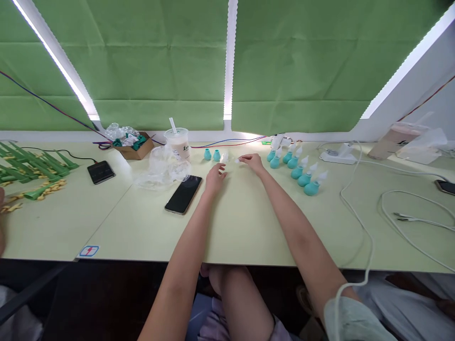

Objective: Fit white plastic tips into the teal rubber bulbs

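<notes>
My right hand (252, 162) reaches out over the far part of the table, its fingertips pinched on a small white tip (237, 160). My left hand (215, 176) rests just left of it, fingers loosely bent and apart, with nothing visible in them. Beyond the left fingertips stands another small white piece (225, 157). Two turquoise bulbs without tips, one a little bottle-shaped bulb (207, 154) and the other a matching bulb (216, 155), stand behind my left hand. To the right of my right hand are several turquoise bulbs with white pointed tips (304, 179).
A black phone (183, 194) lies left of my left forearm. Behind it are a crumpled plastic bag (159, 169) and a drink cup (178, 144). An open cardboard box (137, 149) sits farther left. A white cable (355, 220) crosses the right side from a power strip (338, 155).
</notes>
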`<state>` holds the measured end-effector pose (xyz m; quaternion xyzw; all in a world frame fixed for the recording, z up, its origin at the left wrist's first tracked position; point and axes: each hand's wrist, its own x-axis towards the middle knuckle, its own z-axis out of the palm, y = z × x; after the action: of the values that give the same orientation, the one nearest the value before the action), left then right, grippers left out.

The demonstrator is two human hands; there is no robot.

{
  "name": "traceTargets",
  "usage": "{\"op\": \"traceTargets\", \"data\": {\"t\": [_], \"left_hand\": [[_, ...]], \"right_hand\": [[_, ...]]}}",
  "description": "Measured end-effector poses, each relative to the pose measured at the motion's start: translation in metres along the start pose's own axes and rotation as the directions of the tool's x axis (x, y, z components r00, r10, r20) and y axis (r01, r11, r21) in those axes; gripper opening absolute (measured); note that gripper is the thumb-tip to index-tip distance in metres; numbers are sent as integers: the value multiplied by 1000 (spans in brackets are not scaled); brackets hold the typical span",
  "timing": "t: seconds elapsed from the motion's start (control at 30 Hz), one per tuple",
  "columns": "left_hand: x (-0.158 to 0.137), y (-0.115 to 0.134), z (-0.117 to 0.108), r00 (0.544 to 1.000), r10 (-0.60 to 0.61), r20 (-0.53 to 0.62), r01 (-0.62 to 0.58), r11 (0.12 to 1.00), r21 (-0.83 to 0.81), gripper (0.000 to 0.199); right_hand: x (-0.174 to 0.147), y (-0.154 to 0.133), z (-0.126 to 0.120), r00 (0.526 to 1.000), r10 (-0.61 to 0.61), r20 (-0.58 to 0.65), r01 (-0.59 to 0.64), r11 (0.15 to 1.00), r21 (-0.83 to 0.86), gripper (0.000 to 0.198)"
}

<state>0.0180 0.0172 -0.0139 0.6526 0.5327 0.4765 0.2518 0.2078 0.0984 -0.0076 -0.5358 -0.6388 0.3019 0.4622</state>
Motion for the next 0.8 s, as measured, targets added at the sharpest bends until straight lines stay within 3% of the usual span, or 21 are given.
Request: {"op": "traceTargets", "data": {"t": [0.1, 0.23, 0.4, 0.63, 0.73, 0.8], "left_hand": [[-6, 16, 8, 977, 212, 14, -213, 977, 28, 42], [-15, 33, 21, 944, 326, -51, -328, 944, -26, 25], [-27, 42, 32, 879, 477, -2, -477, 878, -26, 21], [-30, 52, 36, 855, 502, -131, -505, 863, 11, 22], [-27, 52, 34, 877, 458, -145, -464, 886, -10, 21], [-26, 49, 33, 912, 401, -86, -404, 914, -30, 22]], "right_hand": [[-27, -15, -12, 989, 1, 151, -43, 961, 273, 25], [-68, -19, -27, 966, 76, 247, -163, 922, 352, 37], [-93, -11, -33, 951, 127, 280, -249, 855, 456, 45], [-99, -14, -34, 950, 91, 300, -227, 860, 457, 41], [-99, -14, -34, 966, 93, 242, -197, 873, 447, 39], [-98, -12, -36, 983, 103, 154, -162, 878, 450, 39]]}}
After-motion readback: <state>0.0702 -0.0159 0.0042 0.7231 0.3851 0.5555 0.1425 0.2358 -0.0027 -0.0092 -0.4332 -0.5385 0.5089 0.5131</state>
